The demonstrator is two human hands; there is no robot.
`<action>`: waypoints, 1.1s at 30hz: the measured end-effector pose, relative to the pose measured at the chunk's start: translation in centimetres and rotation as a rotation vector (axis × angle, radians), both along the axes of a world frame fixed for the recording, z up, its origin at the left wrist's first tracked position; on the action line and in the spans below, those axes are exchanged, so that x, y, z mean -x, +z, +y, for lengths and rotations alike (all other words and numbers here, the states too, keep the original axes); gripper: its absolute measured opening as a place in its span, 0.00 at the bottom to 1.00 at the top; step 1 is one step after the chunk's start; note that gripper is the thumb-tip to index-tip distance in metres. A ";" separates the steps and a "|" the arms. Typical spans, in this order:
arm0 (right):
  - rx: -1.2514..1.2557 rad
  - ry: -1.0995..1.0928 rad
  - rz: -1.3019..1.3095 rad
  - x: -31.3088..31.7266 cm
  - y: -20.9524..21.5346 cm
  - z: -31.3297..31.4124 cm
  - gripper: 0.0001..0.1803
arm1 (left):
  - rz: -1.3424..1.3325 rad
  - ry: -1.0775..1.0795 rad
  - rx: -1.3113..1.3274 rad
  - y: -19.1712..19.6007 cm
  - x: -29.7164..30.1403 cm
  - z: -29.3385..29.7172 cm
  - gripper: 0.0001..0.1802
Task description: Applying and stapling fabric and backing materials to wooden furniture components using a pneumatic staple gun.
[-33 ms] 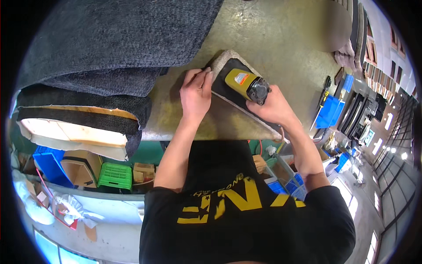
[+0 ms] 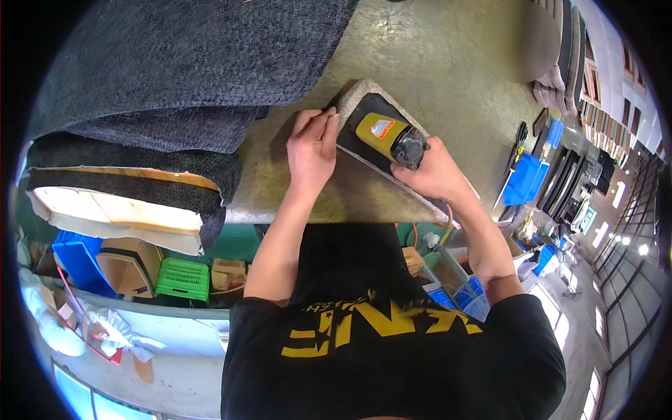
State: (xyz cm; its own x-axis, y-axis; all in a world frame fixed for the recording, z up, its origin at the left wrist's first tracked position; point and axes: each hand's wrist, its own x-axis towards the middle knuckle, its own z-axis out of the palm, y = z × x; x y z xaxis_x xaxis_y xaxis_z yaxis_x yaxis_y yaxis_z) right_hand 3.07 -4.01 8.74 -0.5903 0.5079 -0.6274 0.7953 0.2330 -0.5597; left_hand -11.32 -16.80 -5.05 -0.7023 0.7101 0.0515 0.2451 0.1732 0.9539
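A padded panel [image 2: 365, 87] lies at a slant on the workbench, with beige-grey fabric round its edge and a dark sheet over its middle. My left hand [image 2: 313, 150] is closed at the panel's left edge, its fingertips pressing the fabric there. In my right hand [image 2: 435, 173] is a yellow staple gun [image 2: 379, 131] with a black end cap, held over the dark sheet. The gun's nose is hidden beneath its body, so whether it touches the panel cannot be seen. A thin reddish hose [image 2: 449, 215] shows under my right wrist.
Dark grey upholstery fabric [image 2: 189, 56] covers the bench's left side, above a dark-covered piece with a wooden frame [image 2: 126, 210]. Below stand a green crate [image 2: 183, 278] and a blue bin [image 2: 82, 266]. Scissors [image 2: 521, 131] and a blue tray [image 2: 525, 180] lie to the right.
The staple gun has shifted slightly left and toward me, together with my right hand. My left hand and the panel look almost unmoved.
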 end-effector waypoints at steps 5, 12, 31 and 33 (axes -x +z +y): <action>0.002 -0.018 -0.040 1.8 1.4 -1.0 0.20 | -0.098 -0.026 0.015 0.3 0.5 -0.5 0.07; 0.081 -0.001 -0.109 1.8 1.4 -2.8 0.18 | -0.004 -0.020 0.033 0.2 0.5 -0.2 0.08; 0.359 -0.518 -0.280 -10.8 1.7 -10.7 0.13 | 0.459 -0.358 0.372 4.5 2.6 5.0 0.32; 0.347 -0.597 -0.267 -12.3 1.4 -11.1 0.13 | 0.535 -0.514 0.339 4.8 2.6 7.4 0.34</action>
